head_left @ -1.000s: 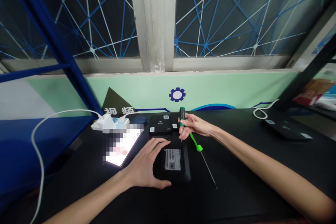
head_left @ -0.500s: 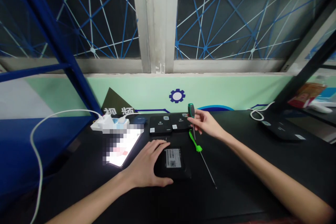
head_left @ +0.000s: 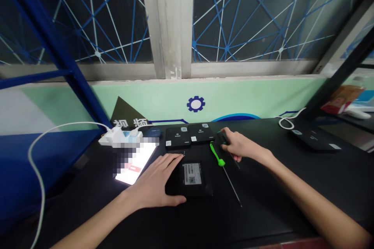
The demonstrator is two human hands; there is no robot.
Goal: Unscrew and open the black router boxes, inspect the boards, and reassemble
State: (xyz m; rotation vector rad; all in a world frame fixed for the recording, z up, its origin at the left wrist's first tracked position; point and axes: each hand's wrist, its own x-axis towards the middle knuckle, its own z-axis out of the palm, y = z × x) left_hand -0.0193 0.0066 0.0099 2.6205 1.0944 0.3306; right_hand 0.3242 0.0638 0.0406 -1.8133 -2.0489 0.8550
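My left hand (head_left: 156, 181) lies flat with fingers spread on the left edge of a black rectangular device (head_left: 194, 190), which has a white label (head_left: 192, 174) on top. My right hand (head_left: 241, 146) is shut on a green-handled screwdriver (head_left: 223, 138), now held low with its thin shaft pointing down to the right, just above the desk. Just left of that hand lies a bright green tool with a long thin metal rod (head_left: 218, 155). The hand does not touch it. Two more flat black devices (head_left: 177, 137) sit side by side behind the labelled one.
A lit phone (head_left: 136, 169), partly blurred out, lies left of my left hand. Behind it stand a white power strip (head_left: 119, 137) with a white cable and a dark blue object (head_left: 153, 132). Another black device (head_left: 314, 140) lies at the desk's right end.
My right hand has moved right and lower, and the screwdriver has tipped from upright to nearly flat. My left hand stays on the device, its fingers shifted slightly.
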